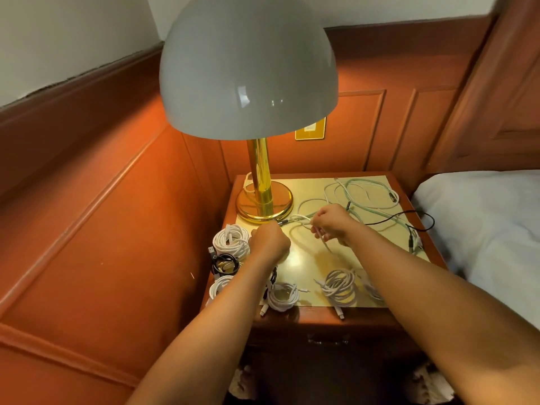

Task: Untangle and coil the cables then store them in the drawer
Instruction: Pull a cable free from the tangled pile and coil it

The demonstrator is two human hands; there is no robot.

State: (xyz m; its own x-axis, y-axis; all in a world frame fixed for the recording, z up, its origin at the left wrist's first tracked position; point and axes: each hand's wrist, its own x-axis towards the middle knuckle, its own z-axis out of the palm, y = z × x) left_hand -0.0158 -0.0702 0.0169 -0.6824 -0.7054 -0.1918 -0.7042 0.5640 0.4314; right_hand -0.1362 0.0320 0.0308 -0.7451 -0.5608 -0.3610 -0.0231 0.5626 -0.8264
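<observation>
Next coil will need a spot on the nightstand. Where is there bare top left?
Bare top lies mid-table, between the left hand, the right hand and the front coils. A smaller patch sits beside the lamp base, toward the back. Crowded: loose cables back right, coils along the left edge.

L hand (270, 239): fingers curled, knuckles up | R hand (331, 226): pinching, both arms fwd

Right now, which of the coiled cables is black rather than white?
The black coil at the nightstand's left edge, between two white coils; every other finished coil is white.
</observation>
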